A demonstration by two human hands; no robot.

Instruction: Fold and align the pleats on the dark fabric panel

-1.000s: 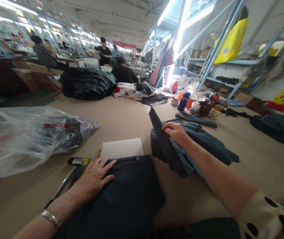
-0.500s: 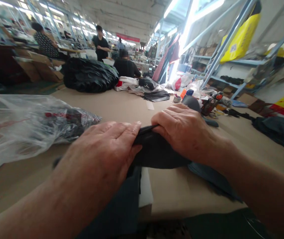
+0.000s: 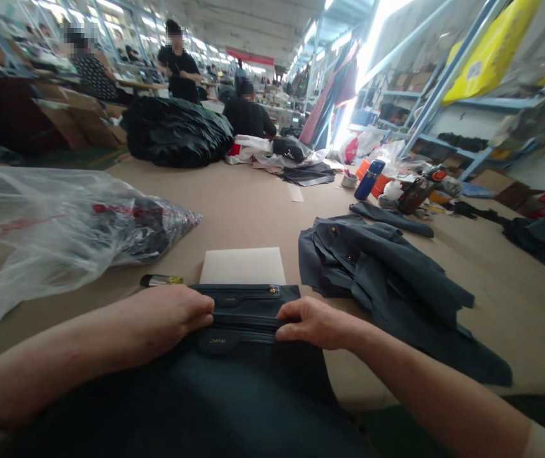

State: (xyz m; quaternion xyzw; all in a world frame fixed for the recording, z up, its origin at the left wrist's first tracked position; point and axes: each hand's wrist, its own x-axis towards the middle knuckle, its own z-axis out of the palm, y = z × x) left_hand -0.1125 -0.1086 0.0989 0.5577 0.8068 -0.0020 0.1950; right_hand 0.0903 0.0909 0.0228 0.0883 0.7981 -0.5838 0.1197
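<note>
Left hand [image 3: 170, 316] and right hand [image 3: 311, 322] both pinched shut on a dark navy zippered leather panel [image 3: 248, 331] — lying flat on the tan worktable [image 3: 234, 203], over a white card sheet [image 3: 243, 266]. Just right: heap of dark grey cut leather pieces [image 3: 381, 273]. Left: clear plastic bag [image 3: 53, 235].

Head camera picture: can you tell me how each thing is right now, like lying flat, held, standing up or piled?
left hand: pressing down on the dark panel.
right hand: gripping the panel's top edge.
dark panel: flat, held by both hands.
white card: lying flat.
grey fabric pieces: piled loosely.
plastic bag: lying crumpled.
blue bottle: standing upright.
</note>
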